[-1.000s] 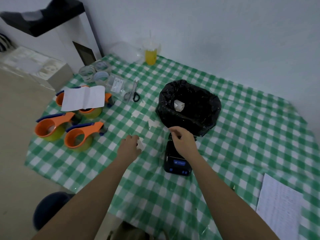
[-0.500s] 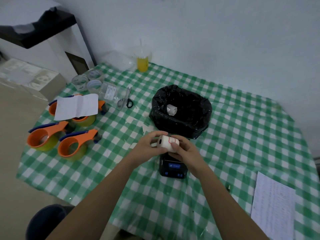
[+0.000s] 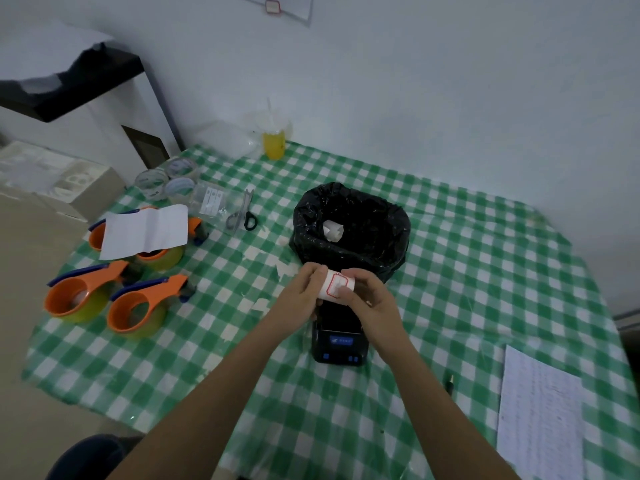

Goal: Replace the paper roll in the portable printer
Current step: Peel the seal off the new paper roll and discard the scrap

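since 1 s ago both hands rose: left hand (image 3: 300, 295) and right hand (image 3: 370, 299) closed around new paper roll (image 3: 335, 285) just above printer (image 3: 337, 336); loading left, i judge.

Glossy black plastic bin liner (image 3: 349, 216), matt white paper roll (image 3: 337, 285), shiny checked tablecloth (image 3: 467, 271)

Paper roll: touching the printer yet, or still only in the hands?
Cannot tell. In the head view both hands, left and right, grip the paper roll directly over the printer, hiding the roll's underside.
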A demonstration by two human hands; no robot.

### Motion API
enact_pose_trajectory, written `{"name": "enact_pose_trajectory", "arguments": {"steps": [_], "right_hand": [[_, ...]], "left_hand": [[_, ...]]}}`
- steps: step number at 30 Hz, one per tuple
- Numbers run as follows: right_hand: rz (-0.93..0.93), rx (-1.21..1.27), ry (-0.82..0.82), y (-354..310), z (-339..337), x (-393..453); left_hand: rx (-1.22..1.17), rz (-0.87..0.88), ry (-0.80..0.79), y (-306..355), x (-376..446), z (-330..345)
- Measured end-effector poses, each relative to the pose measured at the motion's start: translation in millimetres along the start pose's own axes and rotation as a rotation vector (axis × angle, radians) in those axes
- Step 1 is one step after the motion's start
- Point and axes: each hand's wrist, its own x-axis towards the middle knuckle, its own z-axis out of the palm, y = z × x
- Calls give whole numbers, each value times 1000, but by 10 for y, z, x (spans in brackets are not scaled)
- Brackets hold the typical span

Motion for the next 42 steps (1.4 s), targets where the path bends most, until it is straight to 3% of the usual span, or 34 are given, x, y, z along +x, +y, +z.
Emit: {"name": "enact_pose_trajectory", "arguments": {"steps": [6, 15, 21, 42], "right_hand": [[-183, -268, 77, -107, -23, 46], [-157, -244, 24, -196, -35, 42], [-37, -231, -18, -218, -67, 69], [-84, -241, -14, -235, -52, 30]], "left_hand": [[76, 131, 18, 0, 0, -48], [164, 161, 1, 43, 28, -104], [185, 140, -50, 55, 36, -133], [80, 69, -98, 103, 70, -137]]}}
